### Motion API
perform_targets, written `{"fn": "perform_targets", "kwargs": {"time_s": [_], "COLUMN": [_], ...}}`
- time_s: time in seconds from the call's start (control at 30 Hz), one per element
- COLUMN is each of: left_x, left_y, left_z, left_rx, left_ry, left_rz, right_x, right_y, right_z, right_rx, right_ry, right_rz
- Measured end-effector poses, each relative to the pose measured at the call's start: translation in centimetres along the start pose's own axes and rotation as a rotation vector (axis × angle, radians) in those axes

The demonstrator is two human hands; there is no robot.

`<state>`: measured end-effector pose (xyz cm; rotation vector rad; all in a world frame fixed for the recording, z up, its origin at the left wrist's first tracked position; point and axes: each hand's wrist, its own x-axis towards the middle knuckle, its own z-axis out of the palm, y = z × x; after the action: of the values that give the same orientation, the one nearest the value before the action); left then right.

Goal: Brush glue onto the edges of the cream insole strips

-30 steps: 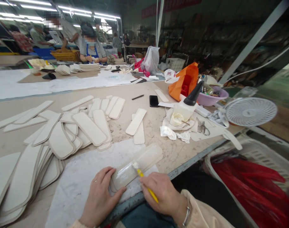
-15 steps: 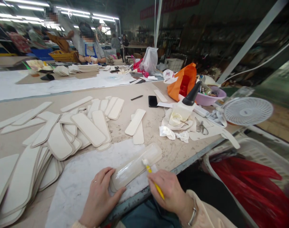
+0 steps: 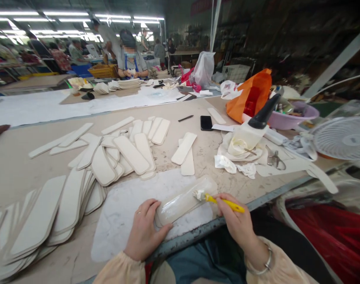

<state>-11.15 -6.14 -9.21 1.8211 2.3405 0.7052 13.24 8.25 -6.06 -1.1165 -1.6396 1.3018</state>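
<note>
A long, round-cornered pale panel (image 3: 180, 202) with a wet, glossy coating lies at a slant on a white sheet (image 3: 117, 225) at the table's near edge. My left hand (image 3: 146, 228) grips its left end, thumb along the near side and fingers at the far side. In my right hand (image 3: 238, 219) is a yellow-handled brush (image 3: 209, 198), its white-smeared bristles touching the panel toward the right end. Farther right, a cut-open plastic container (image 3: 245, 138) with a black neck holds creamy white paste and a thin stick.
Stacks of similar cream panels (image 3: 40, 215) fill the left. Two more panels (image 3: 184, 150) lie crossed ahead. Beyond are a phone (image 3: 206, 123) and an orange bag (image 3: 250, 94). Scissors (image 3: 276, 159), crumpled tissues (image 3: 225, 163) and a white fan (image 3: 345, 138) stand right. A co-worker (image 3: 131, 59) sits opposite.
My right hand has swung the brush handle outward to the right, so it lies flatter, and the bristles sit slightly farther along the panel. The camera view has turned left.
</note>
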Motion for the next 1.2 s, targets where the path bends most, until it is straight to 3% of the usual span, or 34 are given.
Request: {"fn": "perform_targets", "kwargs": {"time_s": [0.2,0.27,0.37,0.53,0.63,0.77,0.9,1.0,1.07,1.2], "left_x": [0.1,0.0,0.0,0.0,0.2,0.2,0.2,0.2,0.2,0.2], "left_y": [0.4,0.4,0.3,0.0,-0.3,-0.5,-0.6,-0.6,-0.7,-0.8], "left_z": [-0.2,-0.2,-0.2,0.0,0.2,0.4,0.5,0.6,0.6,0.7], "left_rx": [-0.014,-0.008,-0.008,0.000,0.025,0.049,0.064,0.068,0.075,0.097], "left_ry": [-0.018,-0.019,-0.009,0.010,0.013,0.004,0.010,0.020,0.022,0.011], "left_rz": [-0.017,-0.019,-0.021,0.002,0.011,0.019,0.028,0.039,0.045,0.054], "right_x": [-1.8,-1.8,-0.6,2.1,2.6,1.5,-1.3,-3.1,-3.5,-1.8], "right_y": [-1.1,-1.0,-0.3,0.6,0.9,0.9,-0.5,-1.9,-2.3,-1.3], "right_z": [5.7,6.4,4.9,-0.6,-2.5,-2.6,-0.1,2.6,3.7,2.3], "right_rx": [0.160,0.134,0.061,-0.126,-0.241,-0.523,-0.632,-0.493,-0.335,-0.165], "right_ry": [-0.335,-0.349,-0.201,0.122,0.205,0.144,-0.134,-0.324,-0.369,-0.242], "right_rz": [0.098,0.095,0.078,0.042,-0.087,-0.454,-0.659,-0.686,-0.656,-0.417]}}
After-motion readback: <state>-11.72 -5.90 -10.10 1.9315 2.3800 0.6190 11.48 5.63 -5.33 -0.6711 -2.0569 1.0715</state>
